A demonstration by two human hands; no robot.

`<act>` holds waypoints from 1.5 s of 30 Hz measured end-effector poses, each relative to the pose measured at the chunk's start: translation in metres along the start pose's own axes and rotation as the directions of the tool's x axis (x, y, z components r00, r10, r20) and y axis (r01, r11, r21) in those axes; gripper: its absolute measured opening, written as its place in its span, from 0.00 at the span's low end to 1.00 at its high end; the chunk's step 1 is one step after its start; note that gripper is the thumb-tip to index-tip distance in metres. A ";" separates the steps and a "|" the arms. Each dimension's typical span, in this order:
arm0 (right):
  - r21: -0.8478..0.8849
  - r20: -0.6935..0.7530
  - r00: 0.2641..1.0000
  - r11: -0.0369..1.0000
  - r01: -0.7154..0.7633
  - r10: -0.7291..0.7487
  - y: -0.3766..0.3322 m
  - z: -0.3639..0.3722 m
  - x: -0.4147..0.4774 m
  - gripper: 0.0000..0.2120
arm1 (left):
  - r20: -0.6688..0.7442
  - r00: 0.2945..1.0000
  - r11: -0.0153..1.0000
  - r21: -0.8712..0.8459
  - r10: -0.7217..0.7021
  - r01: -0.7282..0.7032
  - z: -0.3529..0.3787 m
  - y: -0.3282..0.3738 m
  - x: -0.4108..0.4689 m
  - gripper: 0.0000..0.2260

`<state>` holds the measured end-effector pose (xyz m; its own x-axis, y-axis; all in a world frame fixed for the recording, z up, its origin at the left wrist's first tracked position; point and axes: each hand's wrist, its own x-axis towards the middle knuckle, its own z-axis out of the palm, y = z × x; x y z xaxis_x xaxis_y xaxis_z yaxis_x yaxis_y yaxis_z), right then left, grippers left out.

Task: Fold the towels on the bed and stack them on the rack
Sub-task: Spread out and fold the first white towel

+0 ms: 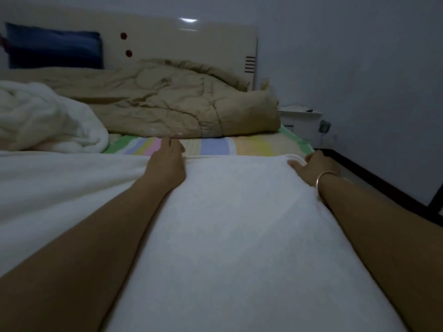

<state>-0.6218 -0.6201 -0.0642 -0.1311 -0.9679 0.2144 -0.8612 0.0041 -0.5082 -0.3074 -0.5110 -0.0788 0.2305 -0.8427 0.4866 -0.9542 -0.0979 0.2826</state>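
A white towel lies spread flat over the lower middle of the frame, on the bed; its far edge runs across the centre, just short of the striped sheet. The left hand rests palm down on that edge at centre, fingers straight and relaxed, tips reaching past the towel onto the sheet, gripping nothing; the right hand, a bangle on its wrist, holds the far right corner, thumb on top, fingers curled over the edge and hidden. A crumpled white towel heap sits at left; a beige quilt lies beyond; a blue pillow leans upper left.
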 end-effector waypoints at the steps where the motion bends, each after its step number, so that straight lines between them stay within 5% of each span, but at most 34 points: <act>1: 0.121 0.053 0.998 0.992 -0.042 0.036 -0.001 -0.007 -0.005 0.37 | -0.004 1.000 0.997 -0.078 0.023 -0.023 -0.006 0.004 -0.009 0.17; 3: 0.319 0.127 0.991 0.945 -0.077 0.038 0.000 -0.026 -0.019 0.34 | 0.036 0.996 0.979 -0.192 0.078 -0.069 -0.018 0.018 -0.028 0.21; 6: 0.305 0.108 0.994 0.952 -0.004 -0.031 0.017 -0.052 -0.062 0.18 | 0.135 0.968 0.976 -0.091 0.210 -0.199 -0.039 0.052 -0.070 0.22; 11: 0.390 0.034 0.994 0.915 -0.105 0.099 0.050 -0.123 -0.155 0.09 | 0.036 0.921 0.904 -0.205 0.389 -0.374 -0.078 0.119 -0.151 0.22; 13: 0.337 0.177 0.977 0.925 -0.177 0.122 0.050 -0.138 -0.195 0.11 | -0.057 0.920 0.875 -0.291 0.387 -0.386 -0.091 0.146 -0.187 0.14; 16: -0.015 0.228 0.966 0.993 -0.119 0.119 0.048 -0.138 -0.231 0.22 | -0.051 0.933 0.874 -0.334 0.356 -0.352 -0.114 0.181 -0.249 0.11; 19: -0.025 0.218 0.962 0.986 -0.163 0.164 0.038 -0.139 -0.246 0.29 | 0.055 0.908 0.892 -0.219 0.415 -0.394 -0.134 0.207 -0.288 0.20; 22: 0.033 0.101 0.968 0.972 -0.233 0.229 0.035 -0.152 -0.251 0.22 | 0.327 0.868 0.927 -0.163 0.373 -0.337 -0.147 0.220 -0.306 0.42; 24: 0.042 0.012 0.945 0.944 -0.327 0.327 0.049 -0.162 -0.253 0.18 | 0.424 0.835 0.935 -0.201 0.351 -0.291 -0.151 0.227 -0.307 0.48; 28: 0.012 0.105 0.922 0.926 -0.377 0.374 0.076 -0.159 -0.257 0.18 | 0.510 0.763 0.918 -0.199 0.396 -0.343 -0.153 0.244 -0.311 0.38; 32: 0.119 0.246 0.918 0.930 -0.348 0.312 0.075 -0.166 -0.261 0.30 | 0.559 0.728 0.914 -0.161 0.396 -0.373 -0.146 0.240 -0.324 0.50; 35: 0.119 0.341 0.897 0.934 -0.338 0.281 0.080 -0.186 -0.286 0.31 | 0.471 0.806 0.934 -0.175 0.357 -0.312 -0.159 0.239 -0.336 0.43; 40: -0.070 0.370 0.910 0.982 -0.174 0.188 0.093 -0.215 -0.363 0.33 | 0.034 0.919 0.875 -0.321 0.393 -0.362 -0.207 0.248 -0.408 0.09; 45: -0.200 0.432 0.888 0.977 -0.077 0.159 0.114 -0.251 -0.438 0.34 | 0.204 0.882 0.829 -0.479 0.424 -0.288 -0.285 0.277 -0.525 0.11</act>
<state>-0.7863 -0.1328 -0.0068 -0.0407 -0.9672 -0.2509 -0.9293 0.1289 -0.3460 -0.6386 0.0554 -0.0200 -0.2403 -0.8931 0.3804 -0.7662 0.4151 0.4905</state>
